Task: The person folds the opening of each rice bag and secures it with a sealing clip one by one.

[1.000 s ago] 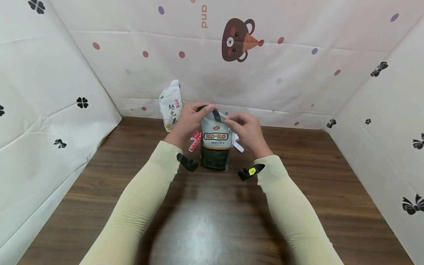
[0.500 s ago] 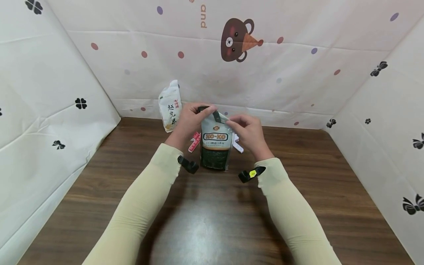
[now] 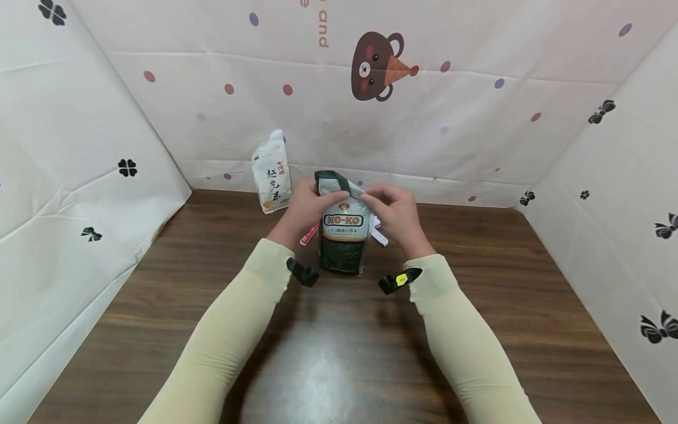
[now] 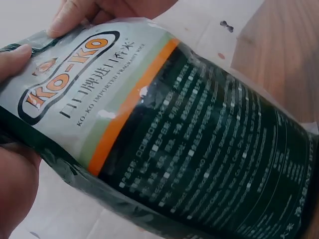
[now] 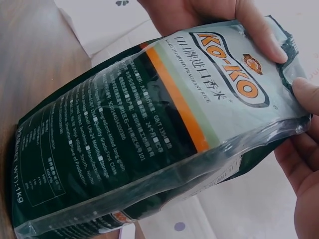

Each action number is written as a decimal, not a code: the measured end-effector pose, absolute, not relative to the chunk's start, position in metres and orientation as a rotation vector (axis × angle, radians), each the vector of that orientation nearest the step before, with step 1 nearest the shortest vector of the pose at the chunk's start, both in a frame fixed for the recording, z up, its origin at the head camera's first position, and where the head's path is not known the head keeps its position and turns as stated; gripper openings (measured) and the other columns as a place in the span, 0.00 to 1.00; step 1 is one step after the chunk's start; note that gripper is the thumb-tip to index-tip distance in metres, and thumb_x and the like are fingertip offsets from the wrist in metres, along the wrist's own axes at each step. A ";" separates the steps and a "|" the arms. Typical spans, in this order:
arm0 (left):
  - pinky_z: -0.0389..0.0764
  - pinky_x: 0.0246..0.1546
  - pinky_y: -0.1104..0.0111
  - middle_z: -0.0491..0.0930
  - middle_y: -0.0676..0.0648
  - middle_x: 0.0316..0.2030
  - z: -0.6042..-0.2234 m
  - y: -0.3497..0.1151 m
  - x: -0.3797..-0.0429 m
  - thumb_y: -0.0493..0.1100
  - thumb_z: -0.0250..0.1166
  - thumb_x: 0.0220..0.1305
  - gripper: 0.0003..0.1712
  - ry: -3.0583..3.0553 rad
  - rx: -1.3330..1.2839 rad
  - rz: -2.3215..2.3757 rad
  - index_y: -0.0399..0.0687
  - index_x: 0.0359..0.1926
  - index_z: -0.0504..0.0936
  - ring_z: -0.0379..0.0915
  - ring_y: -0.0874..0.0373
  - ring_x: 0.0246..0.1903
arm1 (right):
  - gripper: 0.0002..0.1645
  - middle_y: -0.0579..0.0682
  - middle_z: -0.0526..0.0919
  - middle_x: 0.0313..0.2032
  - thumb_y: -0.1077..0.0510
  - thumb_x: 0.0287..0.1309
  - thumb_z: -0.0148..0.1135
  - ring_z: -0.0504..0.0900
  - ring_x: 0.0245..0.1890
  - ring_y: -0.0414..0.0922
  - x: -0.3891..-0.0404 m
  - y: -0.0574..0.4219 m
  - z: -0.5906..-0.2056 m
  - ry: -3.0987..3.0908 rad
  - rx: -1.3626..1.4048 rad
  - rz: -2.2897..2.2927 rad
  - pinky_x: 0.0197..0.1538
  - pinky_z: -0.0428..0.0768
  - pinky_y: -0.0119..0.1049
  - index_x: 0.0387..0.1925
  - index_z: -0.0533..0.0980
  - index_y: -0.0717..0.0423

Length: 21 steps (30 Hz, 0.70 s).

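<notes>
A green and white KO-KO rice bag [image 3: 343, 235] stands upright on the wooden table, its dark top edge folded over at a slant. My left hand [image 3: 306, 207] holds the bag's upper left side, thumb across the front near the fold. Opposite it, my right hand [image 3: 396, 213] pinches the folded top at the upper right corner. In the left wrist view, the left thumb [image 4: 15, 59] lies on the white front above the logo. The right wrist view has the right thumb [image 5: 305, 94] pressing the fold, with the fingers behind the bag.
A white rice bag [image 3: 272, 174] leans against the patterned cloth wall [image 3: 212, 129] at the back left. Behind the KO-KO bag, a red strip-shaped piece [image 3: 309, 234] shows at left and a white one [image 3: 379, 237] at right. Cloth walls border the table [image 3: 477, 306].
My left hand has slid down from the bag's top edge to its upper side, uncovering the dark top corner. The right hand keeps its pinch in nearly the same place.
</notes>
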<state>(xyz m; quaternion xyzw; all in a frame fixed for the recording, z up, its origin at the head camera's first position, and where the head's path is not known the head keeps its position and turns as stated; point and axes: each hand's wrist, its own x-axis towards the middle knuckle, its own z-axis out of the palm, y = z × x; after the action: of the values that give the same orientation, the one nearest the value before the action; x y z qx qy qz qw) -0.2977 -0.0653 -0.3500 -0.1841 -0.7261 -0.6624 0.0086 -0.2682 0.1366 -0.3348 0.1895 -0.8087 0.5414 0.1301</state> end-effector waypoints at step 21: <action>0.81 0.38 0.64 0.86 0.49 0.33 -0.355 -0.069 -0.297 0.50 0.71 0.58 0.15 -2.181 -0.375 -2.108 0.44 0.40 0.84 0.81 0.56 0.35 | 0.18 0.52 0.85 0.44 0.46 0.59 0.66 0.82 0.41 0.42 -0.302 0.134 -0.363 -2.296 0.553 1.724 0.45 0.82 0.35 0.45 0.83 0.53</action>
<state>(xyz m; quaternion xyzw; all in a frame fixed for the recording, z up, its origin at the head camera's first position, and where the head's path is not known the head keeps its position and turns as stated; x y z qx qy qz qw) -0.2973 -0.0685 -0.3552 -0.1226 -0.7130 -0.6891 0.0424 -0.3025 0.1339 -0.3627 0.1879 -0.7805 0.5862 0.1085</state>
